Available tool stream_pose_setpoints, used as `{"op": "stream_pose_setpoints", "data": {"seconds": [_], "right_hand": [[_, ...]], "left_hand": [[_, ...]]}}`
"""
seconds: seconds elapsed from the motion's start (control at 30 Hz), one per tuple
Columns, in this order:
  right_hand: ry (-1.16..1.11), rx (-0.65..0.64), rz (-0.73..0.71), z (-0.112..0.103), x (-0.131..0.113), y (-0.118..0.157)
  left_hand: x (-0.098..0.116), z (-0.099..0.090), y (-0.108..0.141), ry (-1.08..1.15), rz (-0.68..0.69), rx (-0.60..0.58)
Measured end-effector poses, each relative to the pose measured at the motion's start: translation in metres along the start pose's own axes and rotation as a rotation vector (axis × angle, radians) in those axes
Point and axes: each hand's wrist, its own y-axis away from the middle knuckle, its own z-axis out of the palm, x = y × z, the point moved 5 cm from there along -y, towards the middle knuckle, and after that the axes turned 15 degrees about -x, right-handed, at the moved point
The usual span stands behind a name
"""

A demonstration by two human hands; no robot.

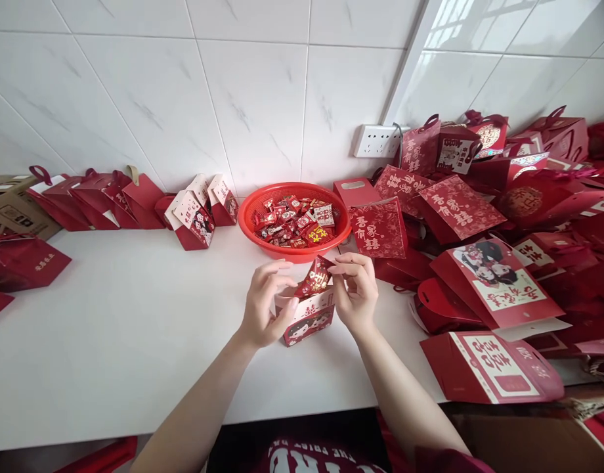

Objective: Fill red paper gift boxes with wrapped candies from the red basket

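Upright on the white table before me stands a small red and white gift box (309, 325) with a printed cartoon couple on its front. My left hand (268, 303) grips the box's left side, thumb on the front. A dark red triangular packet with gold lettering (316, 277) pokes up out of the box's open top. The fingertips of my right hand (354, 289) pinch that packet's upper right corner. Just behind the box, a red plastic basket (295, 254) holds many wrapped candies (297, 220). What else lies inside the box is hidden.
Many red gift boxes (503, 276) are piled on the right. Several closed red boxes (102, 200) line the back left, beside white-topped ones (191, 220). A cardboard box (23, 203) stands far left. A power strip (377, 141) is on the tiled wall.
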Motion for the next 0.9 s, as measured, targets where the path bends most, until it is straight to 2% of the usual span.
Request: {"op": "stream_pose_setpoints", "data": {"seconds": [0.17, 0.23, 0.4, 0.53, 0.63, 0.8, 0.9], "right_hand": [[-0.015, -0.045, -0.017, 0.002, -0.004, 0.004], [0.004, -0.060, -0.021, 0.003, -0.006, 0.004], [-0.011, -0.077, -0.039, 0.004, -0.009, 0.007], [-0.013, -0.076, -0.021, 0.002, -0.007, 0.006], [-0.039, -0.079, -0.026, -0.001, -0.005, 0.005], [-0.072, -0.112, -0.062, -0.001, -0.006, 0.003], [-0.097, -0.129, -0.050, -0.001, -0.006, 0.003]], "left_hand": [[-0.004, 0.012, 0.001, 0.017, -0.053, -0.118], [-0.007, 0.014, 0.002, 0.026, -0.023, -0.119], [-0.007, 0.012, 0.019, -0.069, 0.201, 0.088], [0.005, 0.016, 0.027, -0.096, 0.353, 0.114], [0.016, 0.016, 0.029, -0.139, 0.450, 0.186], [0.017, 0.009, 0.027, -0.201, 0.377, 0.240], [0.018, 0.004, 0.028, -0.255, 0.391, 0.259]]}}
